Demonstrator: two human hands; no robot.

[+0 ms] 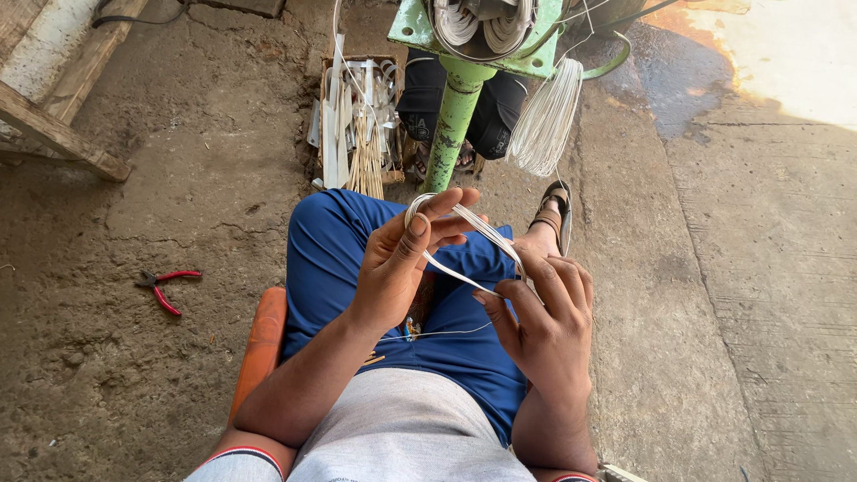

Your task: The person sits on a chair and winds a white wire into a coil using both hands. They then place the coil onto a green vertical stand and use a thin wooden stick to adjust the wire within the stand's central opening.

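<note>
A small flat loop of white wire (471, 234) stretches between my two hands above my lap. My left hand (403, 259) grips its upper left end, thumb and fingers pinched around the coil. My right hand (543, 314) holds the lower right end between its fingertips. A thin single strand (437, 334) trails from the loop across my blue trousers. I sit on an orange stool (261, 344).
A green metal stand (457, 105) with a wire reel rises just ahead; a hank of white wire (544, 120) hangs from it. A box of white strips and sticks (355, 125) sits beside it. Red-handled pliers (162, 287) lie on the concrete at left. Another person's legs (500, 107) are behind the stand.
</note>
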